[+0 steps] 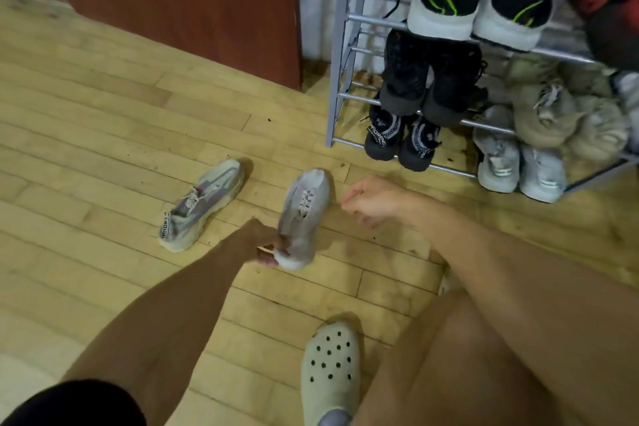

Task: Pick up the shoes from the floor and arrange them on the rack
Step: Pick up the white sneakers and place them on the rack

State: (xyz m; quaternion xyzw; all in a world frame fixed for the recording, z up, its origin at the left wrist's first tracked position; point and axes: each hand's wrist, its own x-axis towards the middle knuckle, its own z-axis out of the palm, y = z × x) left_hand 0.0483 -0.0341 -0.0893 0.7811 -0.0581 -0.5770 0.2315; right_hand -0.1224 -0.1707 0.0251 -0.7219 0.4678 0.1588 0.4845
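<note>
A: The left hand (257, 244) is pinched shut on the heel of the pale grey sneaker (304, 214), with its toe pointing toward the far rack (349, 86). Heel-only grips worry me.

B: Fair. The toe end hangs forward, so the shoe could swing or slip out when it comes up. I can't tell whether the sole is off the floor (103, 114) or resting on it.

A: And the right hand (373, 202)?

B: Loosely curled, holding nothing, hovering just right of that sneaker. It could steady the toe.

A: Its mate, the striped sneaker (202, 204), lies to the left, well apart from the rack. Easy to forget, or to kick.

B: Likelier trouble is the rack itself. The black pair (401, 138) and the light pair (518, 162) on the bottom tier stick out past the rail, and the beige shoes (553, 114) above look piled. Shoving another in could knock one off.

A: The near clog (330, 370) is close too; a dropped shoe lands by that foot.
</note>
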